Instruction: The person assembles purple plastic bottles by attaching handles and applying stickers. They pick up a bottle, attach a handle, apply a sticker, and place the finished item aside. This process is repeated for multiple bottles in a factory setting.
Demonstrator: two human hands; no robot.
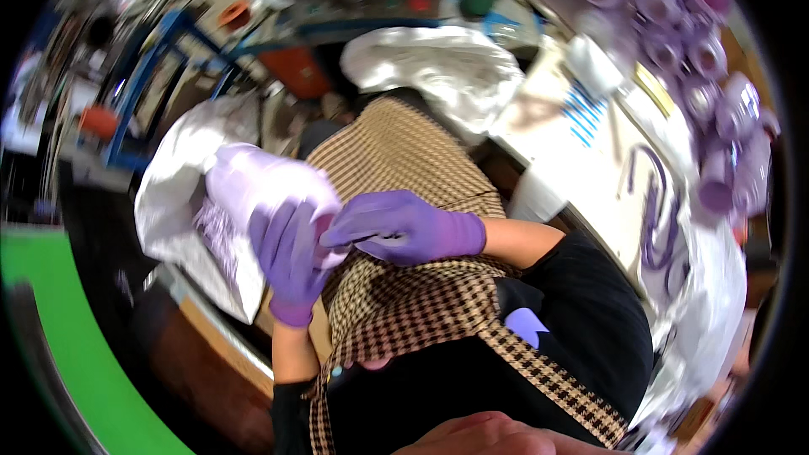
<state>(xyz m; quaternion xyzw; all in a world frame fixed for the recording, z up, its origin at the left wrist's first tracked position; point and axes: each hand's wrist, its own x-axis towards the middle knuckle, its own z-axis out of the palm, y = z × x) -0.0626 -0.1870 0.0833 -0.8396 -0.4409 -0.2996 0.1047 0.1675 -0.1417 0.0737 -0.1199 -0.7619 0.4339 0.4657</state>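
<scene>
A translucent lavender plastic bottle (253,177) lies tilted over my lap, its open end turned towards me and to the right. My left hand (291,253), in a purple glove with greyish fingers, is wrapped round the bottle near that opening. My right hand (404,227), gloved the same way, is closed with its fingertips at the rim of the opening. Whatever its fingers may pinch is too small or hidden to make out. Beneath both hands is a checked brown and black apron (404,160).
An open white sack (168,177) with purple strips stands at the left, near a blue metal frame (126,135). On the right, a pale table (611,177) carries curled purple trimmings (657,211). Several lavender bottles (657,0) are piled at the far right. Another white sack (430,63) lies ahead.
</scene>
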